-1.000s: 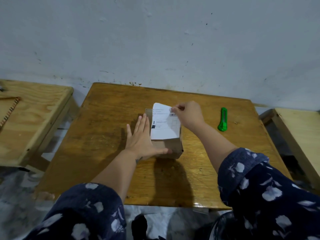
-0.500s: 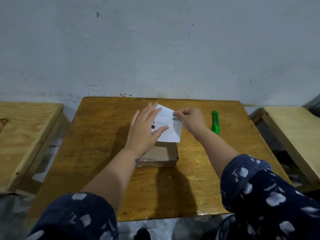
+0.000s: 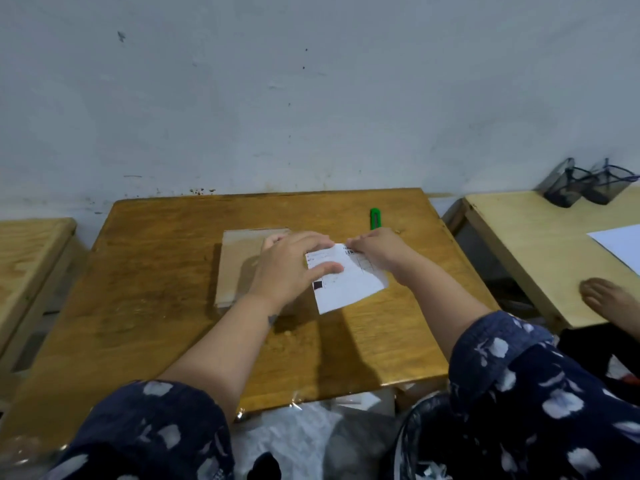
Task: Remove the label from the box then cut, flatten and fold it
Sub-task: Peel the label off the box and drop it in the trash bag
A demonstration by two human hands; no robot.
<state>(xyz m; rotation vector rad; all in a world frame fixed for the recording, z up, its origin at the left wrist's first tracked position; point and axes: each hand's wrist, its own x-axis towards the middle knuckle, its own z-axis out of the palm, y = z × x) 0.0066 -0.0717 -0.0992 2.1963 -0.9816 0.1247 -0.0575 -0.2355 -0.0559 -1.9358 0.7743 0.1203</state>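
A small brown cardboard box (image 3: 239, 261) lies on the middle of the brown wooden table (image 3: 145, 306). The white printed label (image 3: 349, 285) is off the box and hangs above the table to the box's right. My left hand (image 3: 291, 268) pinches the label's left edge between thumb and fingers. My right hand (image 3: 377, 251) grips its top right corner by the barcode. A green utility knife (image 3: 375, 218) lies on the table just behind my right hand, partly hidden by it.
A pale wooden table (image 3: 519, 258) stands at the right with a white sheet (image 3: 620, 244), two dark mesh pen holders (image 3: 585, 185) and another person's foot (image 3: 606, 299). Another wooden table (image 3: 27, 265) stands at the left. A wall runs close behind.
The label has come fully away from the box and moved right of it. My left hand left the box and took the label's left edge. The camera tilted, showing more of the right.
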